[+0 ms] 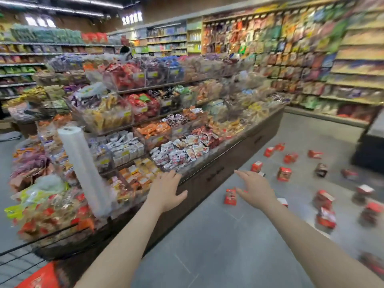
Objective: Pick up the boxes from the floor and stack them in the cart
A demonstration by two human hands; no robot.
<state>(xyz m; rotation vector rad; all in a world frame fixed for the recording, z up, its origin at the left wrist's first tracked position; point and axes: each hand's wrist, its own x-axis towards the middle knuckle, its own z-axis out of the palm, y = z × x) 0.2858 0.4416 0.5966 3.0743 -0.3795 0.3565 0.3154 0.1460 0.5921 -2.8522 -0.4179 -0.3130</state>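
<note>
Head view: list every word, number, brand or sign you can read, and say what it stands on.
No text can be read; motion blur smears it all.
Red boxes on the floor: printing blurred.
Yellow price tags on the snack display bins: illegible.
Wall shelf packets: colours only.
Red box in the cart: white marks, unreadable.

Grey tiled floor (218, 256) underfoot. Tiered dark-wood snack display (166, 125) at centre, heaped with packets, with a plastic bag roll (83, 169) at its near end. Packed wall shelves (301, 59) on the right and left, blurred. Strip lights (62, 7) along a dark ceiling.
</note>
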